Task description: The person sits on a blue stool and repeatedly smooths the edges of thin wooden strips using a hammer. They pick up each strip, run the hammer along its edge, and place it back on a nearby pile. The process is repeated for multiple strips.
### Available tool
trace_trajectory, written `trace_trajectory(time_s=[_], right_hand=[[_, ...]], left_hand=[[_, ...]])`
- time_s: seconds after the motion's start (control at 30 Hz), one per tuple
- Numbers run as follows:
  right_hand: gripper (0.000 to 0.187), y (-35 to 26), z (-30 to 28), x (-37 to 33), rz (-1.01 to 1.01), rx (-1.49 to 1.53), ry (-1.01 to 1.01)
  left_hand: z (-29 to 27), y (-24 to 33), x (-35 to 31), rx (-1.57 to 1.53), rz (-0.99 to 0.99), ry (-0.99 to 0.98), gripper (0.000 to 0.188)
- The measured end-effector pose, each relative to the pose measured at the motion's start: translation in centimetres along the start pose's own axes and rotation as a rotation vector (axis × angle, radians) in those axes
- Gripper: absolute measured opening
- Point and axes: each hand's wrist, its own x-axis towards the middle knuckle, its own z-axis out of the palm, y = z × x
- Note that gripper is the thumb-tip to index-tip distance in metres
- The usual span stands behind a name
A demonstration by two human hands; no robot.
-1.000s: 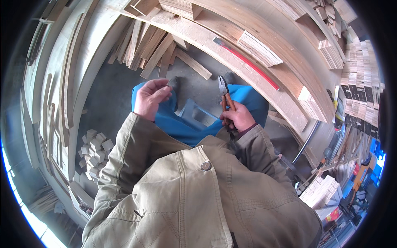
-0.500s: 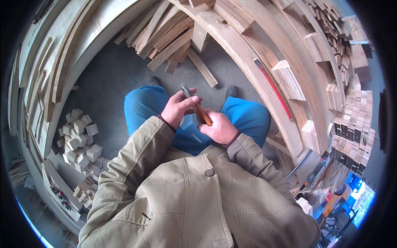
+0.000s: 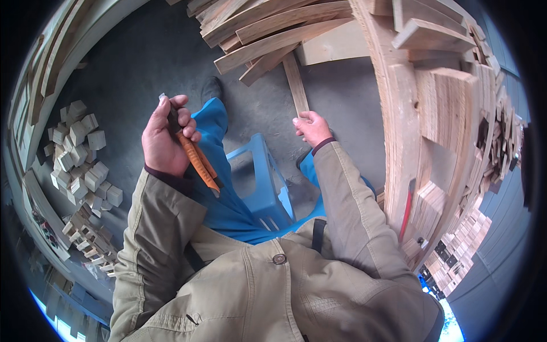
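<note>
My left hand (image 3: 168,137), raised at the left, is closed around what looks like an orange utility knife (image 3: 196,157). Its dark part lies under my fingers and a pale tip shows beside the thumb. My right hand (image 3: 313,128) reaches forward over the floor, its fingers pinched on the near end of a narrow wooden strip (image 3: 294,82). The strip's far end goes under other wooden boards (image 3: 268,25) piled ahead. Below and between my hands stands a blue plastic stool (image 3: 256,191).
Small square wood blocks (image 3: 80,148) are heaped on the left floor. A long wooden beam (image 3: 399,142) runs along the right, with stacked wood pieces (image 3: 447,102) and a red tool (image 3: 406,214) beyond it. A wooden rack edge (image 3: 51,62) stands far left.
My hands have parted. The left has moved left with the orange knife; the right has let go of it, gone forward and taken hold of the wooden strip. My view has shifted and the stool shows.
</note>
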Motion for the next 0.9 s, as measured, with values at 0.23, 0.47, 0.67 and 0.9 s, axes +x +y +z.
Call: trace_trajectory(time_s=[0.23, 0.47, 0.67, 0.9], right_hand=[[0.066, 8.4, 0.3, 12.4, 0.17, -0.348, 0.17], [0.083, 10.5, 1.5, 17.0, 0.257, -0.653, 0.211], [0.1, 11.2, 2.4, 21.1, 0.27, -0.777, 0.267], [0.11, 9.6, 2.9, 26.0, 0.271, -0.75, 0.276]], left_hand=[[-0.4, -0.8, 1.7, 0.084, -0.098, 0.047, 0.039], [-0.4, -0.2, 2.5, -0.031, -0.138, 0.147, 0.041], [-1.5, 0.3, 3.1, -0.131, -0.125, 0.203, 0.043], [-2.3, 1.4, 3.9, -0.133, -0.124, 0.272, 0.047]])
